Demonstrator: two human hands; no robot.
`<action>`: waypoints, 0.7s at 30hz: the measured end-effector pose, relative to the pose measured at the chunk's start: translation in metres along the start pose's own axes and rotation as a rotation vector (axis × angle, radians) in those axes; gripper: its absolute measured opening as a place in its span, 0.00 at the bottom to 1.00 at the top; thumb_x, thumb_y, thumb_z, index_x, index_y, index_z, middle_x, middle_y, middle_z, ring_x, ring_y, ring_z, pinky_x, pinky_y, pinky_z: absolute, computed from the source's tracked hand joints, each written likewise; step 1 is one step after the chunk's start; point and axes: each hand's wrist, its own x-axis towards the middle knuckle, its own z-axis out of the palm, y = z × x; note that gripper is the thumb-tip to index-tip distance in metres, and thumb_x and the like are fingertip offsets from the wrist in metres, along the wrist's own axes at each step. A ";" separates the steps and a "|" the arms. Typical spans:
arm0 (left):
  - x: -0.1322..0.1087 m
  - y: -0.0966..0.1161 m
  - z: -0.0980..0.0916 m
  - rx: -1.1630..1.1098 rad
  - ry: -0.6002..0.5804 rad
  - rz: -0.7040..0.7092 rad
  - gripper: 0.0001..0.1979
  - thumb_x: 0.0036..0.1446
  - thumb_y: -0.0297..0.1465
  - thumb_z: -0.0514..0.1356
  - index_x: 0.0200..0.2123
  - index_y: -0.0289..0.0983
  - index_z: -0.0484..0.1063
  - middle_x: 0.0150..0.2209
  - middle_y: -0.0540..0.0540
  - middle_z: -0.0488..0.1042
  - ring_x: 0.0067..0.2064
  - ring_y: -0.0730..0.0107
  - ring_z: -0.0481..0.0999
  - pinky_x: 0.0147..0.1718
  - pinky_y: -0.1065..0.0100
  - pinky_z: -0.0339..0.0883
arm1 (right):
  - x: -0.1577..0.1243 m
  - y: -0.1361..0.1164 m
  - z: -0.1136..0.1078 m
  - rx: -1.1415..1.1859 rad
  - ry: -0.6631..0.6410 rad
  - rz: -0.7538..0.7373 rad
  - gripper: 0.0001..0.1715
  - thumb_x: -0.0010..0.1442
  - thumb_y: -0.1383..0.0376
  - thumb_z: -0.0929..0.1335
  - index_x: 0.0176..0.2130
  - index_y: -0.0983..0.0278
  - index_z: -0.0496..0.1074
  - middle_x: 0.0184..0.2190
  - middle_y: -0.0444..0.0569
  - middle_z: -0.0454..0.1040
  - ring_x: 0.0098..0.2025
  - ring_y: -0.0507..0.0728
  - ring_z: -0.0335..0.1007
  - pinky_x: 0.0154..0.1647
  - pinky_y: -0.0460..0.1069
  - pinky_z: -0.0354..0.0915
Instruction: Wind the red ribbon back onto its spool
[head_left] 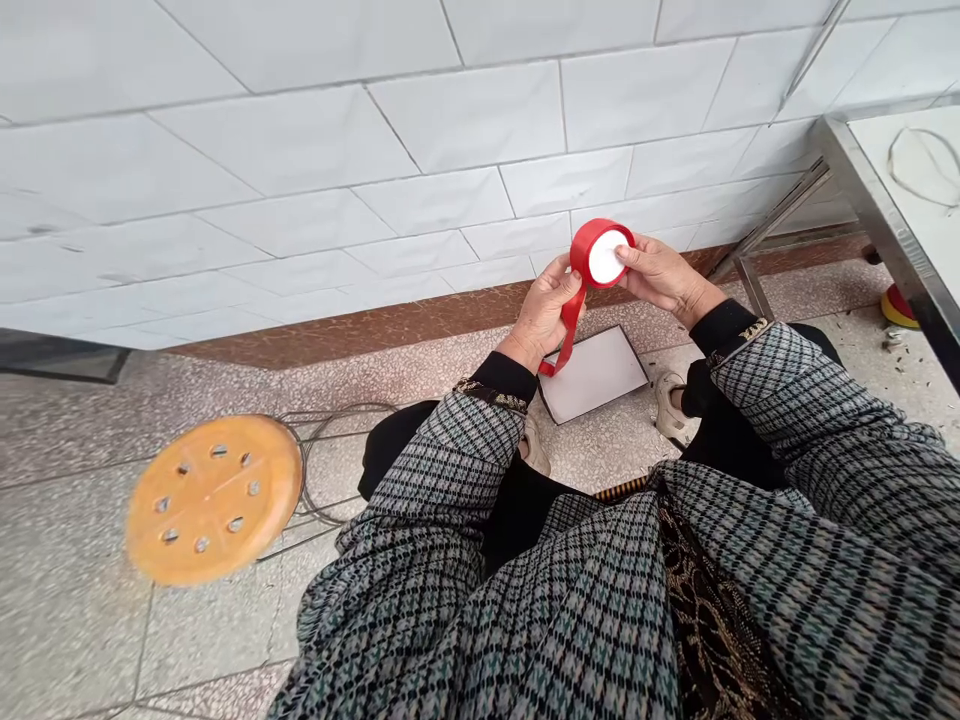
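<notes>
Red tape roll (600,255) looks light and rigid; right hand (660,278) pinches its rim, while left hand (544,315) closes on the limp, sticky loose strip (568,335), best gripped by its edges.

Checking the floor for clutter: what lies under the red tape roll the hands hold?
Below the red tape roll a white flat panel lies on the floor, between two shoes. The hanging tape strip covers its left corner.
</notes>
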 end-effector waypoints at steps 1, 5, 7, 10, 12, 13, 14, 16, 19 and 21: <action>0.000 0.001 0.001 0.007 0.000 -0.005 0.21 0.54 0.41 0.77 0.49 0.44 0.79 0.25 0.53 0.69 0.25 0.74 0.66 0.24 0.68 0.58 | 0.000 0.001 0.000 0.019 0.000 -0.001 0.37 0.47 0.46 0.85 0.49 0.61 0.79 0.43 0.52 0.82 0.55 0.63 0.77 0.52 0.55 0.78; -0.004 0.009 0.005 -0.002 -0.019 -0.001 0.25 0.51 0.40 0.78 0.50 0.44 0.78 0.23 0.55 0.67 0.21 0.77 0.60 0.21 0.69 0.54 | 0.001 0.001 0.000 0.061 0.025 0.021 0.34 0.46 0.48 0.86 0.45 0.61 0.80 0.41 0.49 0.83 0.48 0.58 0.79 0.50 0.51 0.78; -0.006 0.014 0.006 -0.021 -0.044 -0.003 0.27 0.48 0.39 0.78 0.51 0.43 0.78 0.24 0.56 0.67 0.21 0.78 0.59 0.20 0.69 0.52 | 0.001 -0.002 0.000 0.068 0.031 0.016 0.35 0.44 0.49 0.86 0.45 0.62 0.80 0.41 0.49 0.83 0.46 0.57 0.79 0.49 0.50 0.77; -0.010 0.022 0.007 -0.020 -0.083 -0.050 0.31 0.47 0.38 0.77 0.54 0.41 0.77 0.24 0.57 0.67 0.20 0.80 0.56 0.19 0.69 0.50 | 0.000 -0.008 0.002 0.084 0.056 0.013 0.35 0.41 0.49 0.87 0.44 0.61 0.81 0.40 0.47 0.84 0.43 0.56 0.78 0.47 0.49 0.77; -0.011 0.025 0.008 -0.014 -0.121 -0.084 0.32 0.46 0.39 0.77 0.55 0.40 0.76 0.23 0.58 0.66 0.19 0.81 0.54 0.19 0.69 0.48 | 0.000 -0.010 0.005 0.108 0.064 0.034 0.36 0.39 0.50 0.88 0.44 0.61 0.81 0.39 0.47 0.84 0.41 0.55 0.78 0.47 0.49 0.77; -0.011 0.026 0.008 -0.011 -0.131 -0.088 0.33 0.45 0.39 0.77 0.55 0.39 0.76 0.22 0.58 0.66 0.18 0.81 0.54 0.18 0.69 0.48 | -0.001 -0.011 0.007 0.129 0.058 0.042 0.36 0.39 0.51 0.88 0.44 0.61 0.82 0.39 0.46 0.84 0.41 0.54 0.78 0.47 0.48 0.77; -0.011 0.027 0.009 -0.007 -0.136 -0.092 0.33 0.45 0.39 0.77 0.55 0.39 0.76 0.22 0.58 0.66 0.18 0.81 0.54 0.18 0.69 0.48 | 0.000 -0.010 0.009 0.159 0.052 0.036 0.35 0.39 0.51 0.88 0.43 0.61 0.82 0.39 0.46 0.84 0.40 0.54 0.77 0.46 0.47 0.77; -0.011 0.029 0.010 0.012 -0.125 -0.092 0.34 0.45 0.40 0.77 0.54 0.38 0.76 0.22 0.59 0.66 0.18 0.81 0.55 0.18 0.69 0.47 | 0.001 -0.008 0.011 0.205 0.031 0.033 0.34 0.40 0.52 0.88 0.43 0.62 0.82 0.39 0.46 0.84 0.40 0.53 0.78 0.46 0.46 0.76; -0.010 0.035 0.011 0.084 -0.110 -0.111 0.34 0.46 0.42 0.77 0.54 0.37 0.77 0.22 0.58 0.67 0.18 0.81 0.55 0.17 0.70 0.47 | 0.005 -0.001 0.011 0.256 0.040 0.040 0.34 0.42 0.52 0.88 0.45 0.61 0.81 0.39 0.47 0.85 0.40 0.54 0.80 0.46 0.48 0.78; -0.009 0.040 0.010 0.135 -0.123 -0.128 0.34 0.47 0.43 0.77 0.55 0.36 0.77 0.22 0.58 0.68 0.18 0.81 0.56 0.18 0.70 0.49 | 0.006 0.003 0.010 0.281 0.028 0.071 0.35 0.45 0.52 0.87 0.47 0.61 0.80 0.40 0.49 0.85 0.39 0.56 0.81 0.45 0.51 0.80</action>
